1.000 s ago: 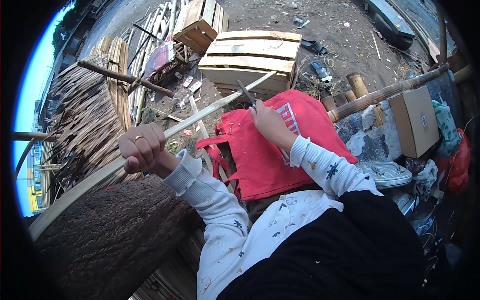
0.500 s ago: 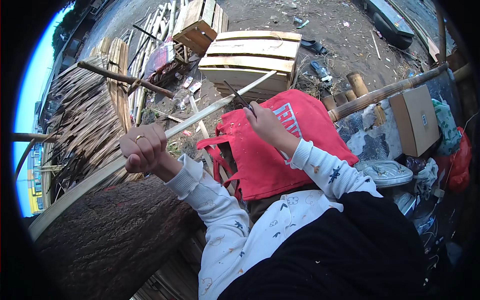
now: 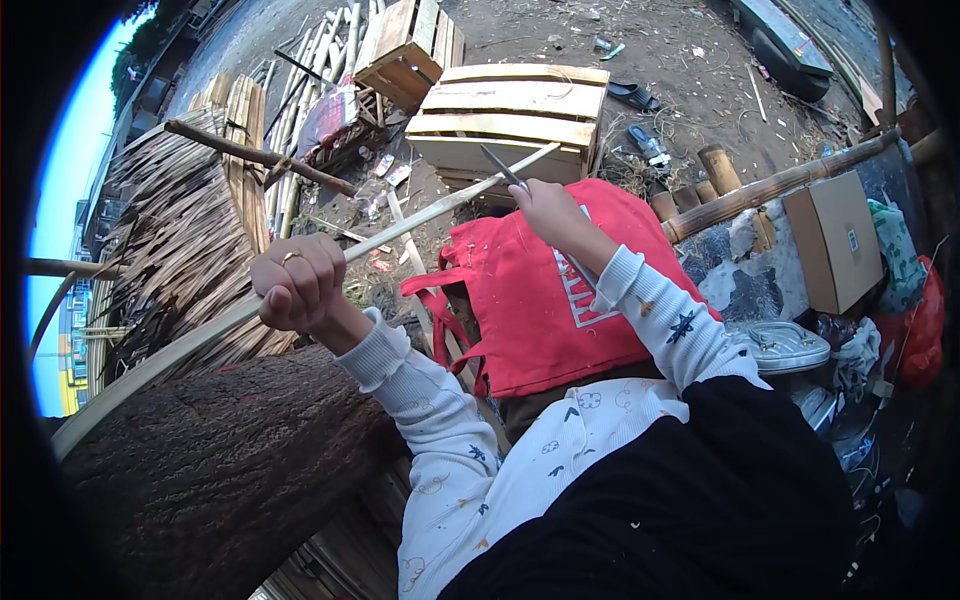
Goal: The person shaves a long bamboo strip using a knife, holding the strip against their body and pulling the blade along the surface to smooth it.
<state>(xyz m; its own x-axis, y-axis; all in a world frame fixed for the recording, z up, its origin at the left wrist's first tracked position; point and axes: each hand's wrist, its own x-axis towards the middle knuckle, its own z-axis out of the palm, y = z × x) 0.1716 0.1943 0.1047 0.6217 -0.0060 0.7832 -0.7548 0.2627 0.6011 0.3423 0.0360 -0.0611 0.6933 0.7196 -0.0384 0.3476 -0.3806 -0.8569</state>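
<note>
A long pale strip of split bamboo or wood (image 3: 419,218) slants across the view, its thin tip at the upper right. My left hand (image 3: 299,282), with a ring on one finger, is closed in a fist round the strip. Near the tip, my right hand (image 3: 560,212) grips a knife (image 3: 502,167) whose dark narrow blade crosses the strip, apparently touching it. The handle is hidden in my fingers. Beneath my right arm a red cloth bag (image 3: 500,310) with white print lies over my lap.
A thick dark log (image 3: 230,460) lies at lower left, under the strip. Slatted wooden crates (image 3: 508,101) stand ahead, with a stack of dry leaf thatch (image 3: 170,215) at left. To the right are a bamboo rail (image 3: 780,187), a cardboard box (image 3: 832,243) and a silvery case (image 3: 784,347).
My right hand and the knife have moved slightly right, toward the strip's tip. My left hand still grips the strip; the whole view has shifted a little.
</note>
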